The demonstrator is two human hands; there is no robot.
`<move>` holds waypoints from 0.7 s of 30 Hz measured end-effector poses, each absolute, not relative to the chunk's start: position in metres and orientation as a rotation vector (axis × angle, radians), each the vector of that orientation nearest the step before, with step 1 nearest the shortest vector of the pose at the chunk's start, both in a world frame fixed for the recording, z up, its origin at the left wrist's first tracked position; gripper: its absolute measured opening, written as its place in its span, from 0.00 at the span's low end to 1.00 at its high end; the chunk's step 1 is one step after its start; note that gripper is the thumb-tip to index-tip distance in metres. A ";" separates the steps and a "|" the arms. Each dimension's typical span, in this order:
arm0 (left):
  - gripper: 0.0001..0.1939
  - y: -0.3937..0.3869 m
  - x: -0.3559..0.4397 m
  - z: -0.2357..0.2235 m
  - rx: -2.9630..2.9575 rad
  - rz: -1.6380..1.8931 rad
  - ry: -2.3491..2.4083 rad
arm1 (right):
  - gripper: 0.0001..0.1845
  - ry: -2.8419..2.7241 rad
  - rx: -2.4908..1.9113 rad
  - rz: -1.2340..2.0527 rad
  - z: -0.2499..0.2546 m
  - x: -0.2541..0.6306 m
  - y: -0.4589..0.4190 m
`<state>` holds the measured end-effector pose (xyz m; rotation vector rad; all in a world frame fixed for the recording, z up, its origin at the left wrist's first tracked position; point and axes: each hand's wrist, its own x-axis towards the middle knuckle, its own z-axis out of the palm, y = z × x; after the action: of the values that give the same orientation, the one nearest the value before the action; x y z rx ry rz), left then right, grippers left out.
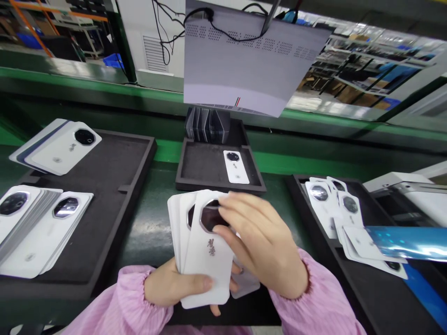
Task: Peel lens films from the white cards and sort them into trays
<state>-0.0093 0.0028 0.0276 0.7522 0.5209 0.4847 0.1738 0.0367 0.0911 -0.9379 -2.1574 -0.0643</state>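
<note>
My left hand (181, 284) is closed round a fanned stack of white phone back panels (206, 260), thumb across the lower front and fingertips showing at the right and lower edges. The front panel has a dark octagonal camera window (212, 216) and dark lettering. My right hand (267, 237) grips that panel's upper right corner, its thumb by the window and its fingers over the top edge. Partly hidden under this hand, another white panel (246, 281) sticks out lower right; what supports it is unclear.
At left, a black tray (115, 186) holds stacked white panels (52, 232). Ahead, one white panel (236, 167) lies in a smaller tray (202, 163), with dark sheets (207, 125) standing behind. A right-hand tray (303, 209) holds loose panels (321, 204) beside blue film (412, 242). A light housing (240, 70) hangs above.
</note>
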 end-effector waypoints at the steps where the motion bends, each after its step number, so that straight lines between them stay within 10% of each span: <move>1: 0.20 0.003 -0.009 0.028 0.768 0.483 0.534 | 0.19 -2.131 -1.028 -0.029 0.089 0.174 0.041; 12: 0.19 0.020 -0.003 0.023 0.737 0.666 0.593 | 0.11 -1.553 -1.316 0.595 0.081 0.260 0.099; 21: 0.23 0.024 -0.009 0.020 0.661 0.731 0.499 | 0.05 -2.393 -1.380 0.758 0.028 0.206 0.122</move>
<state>-0.0089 0.0235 0.0201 0.6613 0.4988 0.7307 0.2059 0.1216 0.0284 -1.3797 -2.3930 0.7581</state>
